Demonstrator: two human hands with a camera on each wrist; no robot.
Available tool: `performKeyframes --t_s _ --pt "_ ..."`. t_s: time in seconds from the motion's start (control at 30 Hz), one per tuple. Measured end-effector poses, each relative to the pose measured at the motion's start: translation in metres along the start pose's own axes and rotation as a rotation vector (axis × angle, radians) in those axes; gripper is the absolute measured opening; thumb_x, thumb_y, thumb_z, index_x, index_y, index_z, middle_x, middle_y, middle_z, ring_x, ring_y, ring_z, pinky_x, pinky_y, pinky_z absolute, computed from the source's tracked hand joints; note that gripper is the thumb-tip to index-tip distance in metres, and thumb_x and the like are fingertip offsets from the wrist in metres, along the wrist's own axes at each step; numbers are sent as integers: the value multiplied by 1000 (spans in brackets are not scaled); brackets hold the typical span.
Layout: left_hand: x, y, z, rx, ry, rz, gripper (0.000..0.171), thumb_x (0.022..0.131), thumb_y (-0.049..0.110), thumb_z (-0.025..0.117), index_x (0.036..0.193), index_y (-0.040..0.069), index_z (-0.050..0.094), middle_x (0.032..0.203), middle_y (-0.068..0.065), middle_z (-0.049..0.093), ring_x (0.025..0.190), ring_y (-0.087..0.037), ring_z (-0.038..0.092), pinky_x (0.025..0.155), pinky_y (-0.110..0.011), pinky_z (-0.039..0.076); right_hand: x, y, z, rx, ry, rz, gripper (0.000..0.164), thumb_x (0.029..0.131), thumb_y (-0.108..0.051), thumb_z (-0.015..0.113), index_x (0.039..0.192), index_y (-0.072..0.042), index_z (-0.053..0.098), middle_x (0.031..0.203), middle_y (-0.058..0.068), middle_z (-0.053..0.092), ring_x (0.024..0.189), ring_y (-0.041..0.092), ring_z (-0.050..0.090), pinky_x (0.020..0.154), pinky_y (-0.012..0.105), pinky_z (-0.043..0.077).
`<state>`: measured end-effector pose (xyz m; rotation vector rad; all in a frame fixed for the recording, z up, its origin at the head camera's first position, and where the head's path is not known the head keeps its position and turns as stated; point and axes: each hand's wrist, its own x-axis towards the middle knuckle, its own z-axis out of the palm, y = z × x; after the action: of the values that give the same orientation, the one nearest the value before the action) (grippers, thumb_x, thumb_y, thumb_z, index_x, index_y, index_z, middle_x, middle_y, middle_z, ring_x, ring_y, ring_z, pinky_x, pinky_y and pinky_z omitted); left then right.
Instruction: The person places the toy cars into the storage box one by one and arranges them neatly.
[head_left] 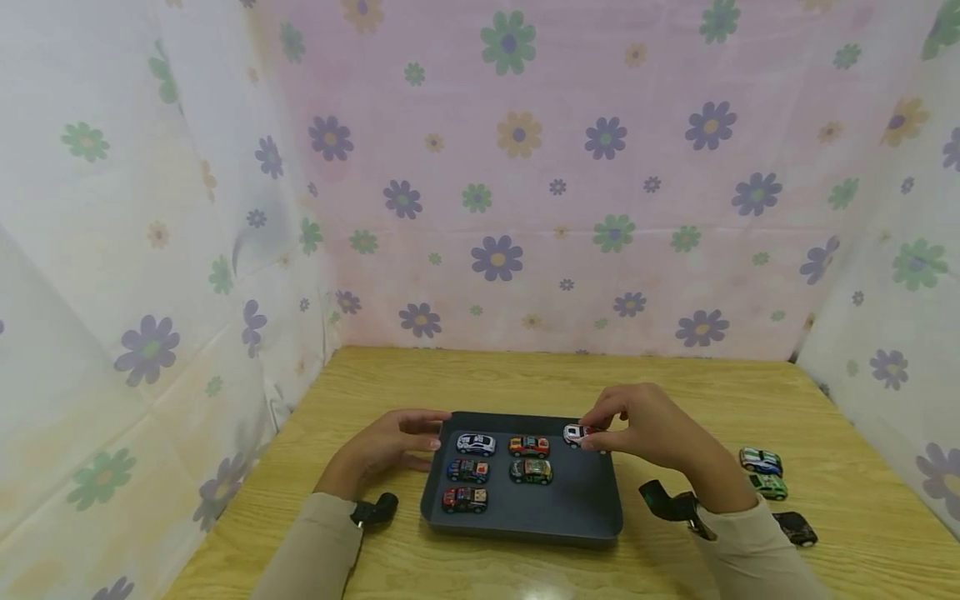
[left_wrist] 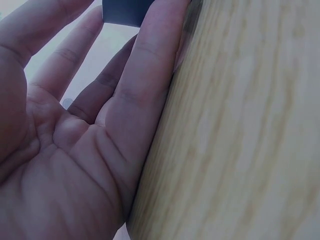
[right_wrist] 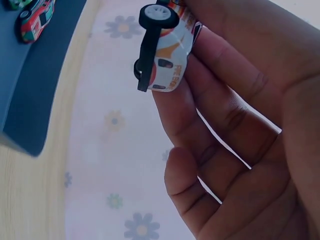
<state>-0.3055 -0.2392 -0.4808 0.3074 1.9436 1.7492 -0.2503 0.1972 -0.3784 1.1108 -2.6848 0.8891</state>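
My right hand (head_left: 651, 429) pinches a white toy car (head_left: 577, 434) between thumb and fingers at the back right corner of the dark grey tray (head_left: 540, 517). In the right wrist view the white toy car (right_wrist: 170, 60) shows orange markings and black wheels. My left hand (head_left: 390, 442) is beside the tray's left wall, fingers loosely extended, fingertips at the rim. The left wrist view shows its palm (left_wrist: 65, 170) holding nothing. Inside the tray, a left column has a white-and-blue car (head_left: 476, 444), a blue-and-red car (head_left: 468, 471) and a red-and-black car (head_left: 465, 500). Beside them sit a red-and-yellow car (head_left: 529, 447) and a green-and-orange car (head_left: 532, 472).
Right of the tray, on the wooden table (head_left: 390, 558), are a white-green-blue car (head_left: 761, 461), a green car (head_left: 769, 486) and a black car (head_left: 797, 528) partly behind my right sleeve. Flower-patterned cloth (head_left: 525, 192) walls the table at the back and both sides.
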Motion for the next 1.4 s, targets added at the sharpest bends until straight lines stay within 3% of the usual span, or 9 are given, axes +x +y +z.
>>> performKeyframes --t_s 0.2,0.5,0.83,1.17,1.4 --pt "1 -1 1 3 -5 -2 57 96 15 76 149 17 57 152 -16 52 124 -30 65 95 -49 61 9 -3 10 42 -8 -9 15 90 -39 80 102 -30 81 94 -17 70 79 1 62 64 24 55" --pt "2 3 4 14 8 -3 61 92 19 79 149 18 57 160 -18 43 128 -30 61 96 -49 60 20 -10 34 95 -110 34 15 89 -32 82 102 -24 83 89 -15 66 75 3 62 62 24 56" --pt "0 2 1 3 -1 0 57 96 13 75 149 16 56 154 -16 50 126 -30 63 95 -49 61 27 -15 58 72 -141 14 15 88 -25 84 102 -20 83 92 -11 70 77 -3 64 68 21 58" --pt "-2 2 0 -9 -12 3 61 94 16 78 150 15 55 154 -17 51 127 -30 63 95 -49 61 30 -18 67 71 -213 9 12 90 -20 83 102 -20 83 97 -9 71 80 -3 62 68 20 57" --pt "-2 2 1 9 -11 12 57 96 12 74 150 14 55 152 -17 53 123 -30 65 93 -48 62 31 -17 69 131 -301 45 18 90 -17 82 108 -18 83 99 -10 74 81 -3 66 69 21 58"
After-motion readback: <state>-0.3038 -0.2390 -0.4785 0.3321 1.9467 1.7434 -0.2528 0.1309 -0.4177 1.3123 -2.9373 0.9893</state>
